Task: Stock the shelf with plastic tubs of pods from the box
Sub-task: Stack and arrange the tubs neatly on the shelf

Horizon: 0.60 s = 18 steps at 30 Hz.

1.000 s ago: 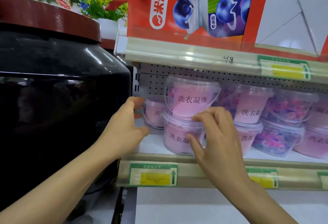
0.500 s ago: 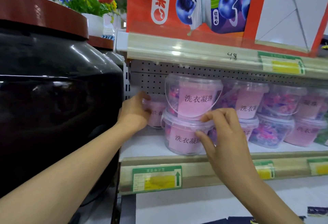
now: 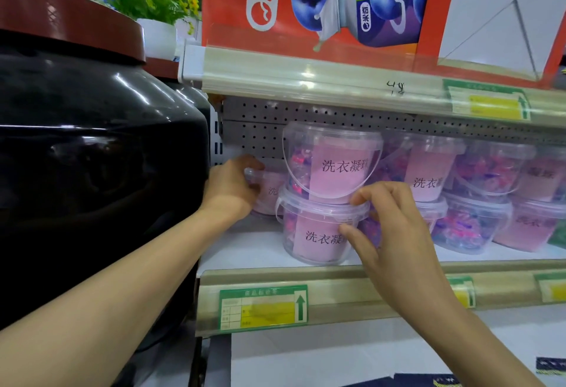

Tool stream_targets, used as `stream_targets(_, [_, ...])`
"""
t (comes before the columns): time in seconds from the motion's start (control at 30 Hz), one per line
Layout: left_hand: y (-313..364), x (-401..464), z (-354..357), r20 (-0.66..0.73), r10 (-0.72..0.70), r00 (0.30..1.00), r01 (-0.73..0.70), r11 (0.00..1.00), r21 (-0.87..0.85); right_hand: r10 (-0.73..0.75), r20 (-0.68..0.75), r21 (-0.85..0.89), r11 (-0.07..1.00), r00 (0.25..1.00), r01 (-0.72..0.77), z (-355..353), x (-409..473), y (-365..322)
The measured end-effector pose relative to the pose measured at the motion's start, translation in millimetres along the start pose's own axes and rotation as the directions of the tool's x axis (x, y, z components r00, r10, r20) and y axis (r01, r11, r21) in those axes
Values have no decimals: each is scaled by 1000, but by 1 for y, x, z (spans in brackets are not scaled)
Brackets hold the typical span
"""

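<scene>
On the shelf [image 3: 260, 249], left hand [image 3: 228, 186] fingers grip the rear tub [image 3: 269, 193]; right hand [image 3: 395, 233] fingers pinch the front tub [image 3: 315, 233].

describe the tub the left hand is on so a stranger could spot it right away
Find the big glossy black jar left of the shelf. Just past its edge, the left hand grips a small tub at the row's far left. Unlike its neighbours, it sits further back, with nothing stacked on it.
</scene>
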<state>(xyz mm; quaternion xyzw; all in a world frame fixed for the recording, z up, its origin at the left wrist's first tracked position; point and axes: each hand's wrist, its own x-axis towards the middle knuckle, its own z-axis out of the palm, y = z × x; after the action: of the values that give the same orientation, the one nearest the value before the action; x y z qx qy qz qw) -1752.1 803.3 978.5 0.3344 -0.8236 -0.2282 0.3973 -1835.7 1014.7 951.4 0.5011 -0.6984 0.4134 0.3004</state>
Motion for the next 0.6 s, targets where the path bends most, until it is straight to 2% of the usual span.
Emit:
stream_targets(0.23, [-3, 2, 0, -1, -10, 1000, 10, 1000, -5, 8, 26, 51, 999, 1000, -9, -1, 3, 1])
stream_targets(0.33, [-9, 1, -3, 97, -10, 995, 12, 1000, -19, -12, 25, 79, 997, 1000, 10, 0, 2, -1])
stream_targets(0.43, [-14, -13, -11, 219, -21, 975, 53, 989, -139, -24, 29, 107, 994, 999, 21, 3, 2, -8])
stream_targets(0.6, [-11, -55, -38, 213, 56, 976, -11, 978, -206, -17, 17, 126, 992, 1000, 14, 12, 1, -21])
